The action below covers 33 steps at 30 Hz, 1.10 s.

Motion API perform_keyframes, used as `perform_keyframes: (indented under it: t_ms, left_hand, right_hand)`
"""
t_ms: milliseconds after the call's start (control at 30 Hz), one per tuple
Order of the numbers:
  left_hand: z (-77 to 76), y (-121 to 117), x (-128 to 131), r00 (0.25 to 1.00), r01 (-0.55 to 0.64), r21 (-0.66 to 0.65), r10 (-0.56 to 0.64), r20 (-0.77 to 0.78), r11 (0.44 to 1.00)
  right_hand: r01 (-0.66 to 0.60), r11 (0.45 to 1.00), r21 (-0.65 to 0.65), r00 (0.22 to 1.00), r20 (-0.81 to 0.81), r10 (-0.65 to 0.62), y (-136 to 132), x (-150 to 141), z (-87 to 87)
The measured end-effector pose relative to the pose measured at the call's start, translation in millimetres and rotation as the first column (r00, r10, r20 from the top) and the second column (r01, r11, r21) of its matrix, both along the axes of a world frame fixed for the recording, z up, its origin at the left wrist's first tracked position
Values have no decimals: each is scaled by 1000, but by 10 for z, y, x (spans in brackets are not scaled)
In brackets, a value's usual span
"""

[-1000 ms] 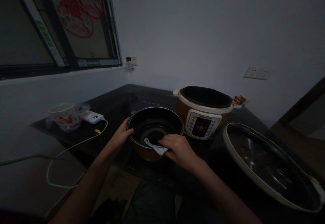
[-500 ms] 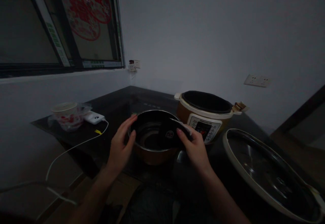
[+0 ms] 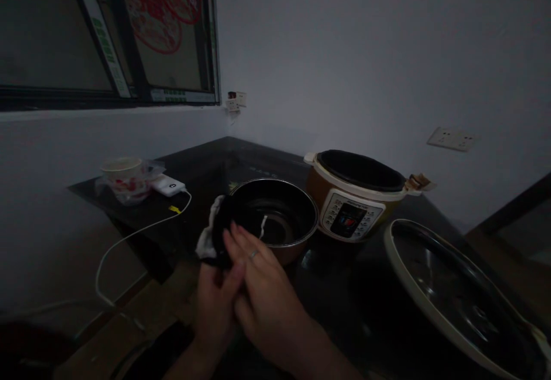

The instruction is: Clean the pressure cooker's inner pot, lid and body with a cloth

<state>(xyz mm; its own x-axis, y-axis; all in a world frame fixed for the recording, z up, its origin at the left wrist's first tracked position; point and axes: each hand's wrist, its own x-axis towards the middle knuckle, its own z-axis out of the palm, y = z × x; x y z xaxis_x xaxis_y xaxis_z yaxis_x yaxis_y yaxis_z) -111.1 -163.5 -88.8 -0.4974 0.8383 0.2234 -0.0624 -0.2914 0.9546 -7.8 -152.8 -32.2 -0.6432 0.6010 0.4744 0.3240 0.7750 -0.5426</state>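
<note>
Beside open cooker (image 3: 317,187), pot (image 3: 294,250) — hands (image 3: 269,297) on cloth (image 3: 224,225)

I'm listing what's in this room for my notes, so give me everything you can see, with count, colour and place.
Pot: one, brown outside, black inside, centre
Cloth: one, black and white, by the pot
Cooker: one, brown and white, right of the pot
Lid: one, dark, pale rim, far right
Tub: one, white and red, bagged, table's left
Charger-like box: one, white, beside the tub
Cable: one, white, from that box
Tag: one, yellow, near the cable
Table: one, black, below these
Window: one, dark frame, red decorations, upper left
Wall sockets: white, corner and right
Left hand: one, holding cloth
Right hand: one, ringed, fingers against cloth
</note>
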Motion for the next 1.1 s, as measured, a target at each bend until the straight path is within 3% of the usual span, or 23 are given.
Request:
perform_keyframes:
  t_ms: [100, 167, 233, 367, 433, 533, 700, 833, 933, 1033, 1100]
  left_hand:
    - [87, 153, -226, 931, -43, -65, 64, 361, 997]
    - [151, 242, -402, 846, 10, -61, 25, 533, 998]
    - [157, 293, -575, 755, 96, -81, -19, 656, 992]
    - [-49, 289, -824, 633, 101, -168, 67, 771, 981]
    - [-191, 271, -870, 578, 87, -247, 154, 802, 965]
    - [-345, 258, -826, 509, 72, -305, 228, 830, 950]
    - [-434, 272, -515, 517, -5, -222, 193, 834, 975]
    - [-404, 322, -201, 448, 99, -159, 99, 889, 982]
    - [-298, 336, -50, 412, 108, -98, 45, 910, 989]
    - [-183, 286, -22, 501, 49, -52, 20, 865, 997]
    - [-164, 220, -61, 662, 3, -39, 27, 749, 999]
  right_hand:
    - [-104, 992, -66, 994, 39, 107, 163, -19, 96]
    - [-27, 998, -58, 999, 32, 29, 312, -13, 162]
    - [113, 994, -5, 982, 153, -111, 451, -32, 195]
    - [226, 970, 89, 763, 603, -233, 624, -180, 152]
    - [228, 964, 140, 683, 682, -261, 671, -268, 110]
    - [219, 959, 181, 665, 692, -282, 722, -344, 76]
    - [262, 951, 166, 668, 680, -302, 736, -310, 156]
    - [306, 937, 170, 698, 629, -343, 701, -234, 305]
    - [339, 936, 94, 761, 558, -331, 658, -165, 382]
    - [356, 932, -74, 883, 354, -309, 568, -73, 363]
    - [311, 929, -200, 949, 128, -289, 463, 1, 295]
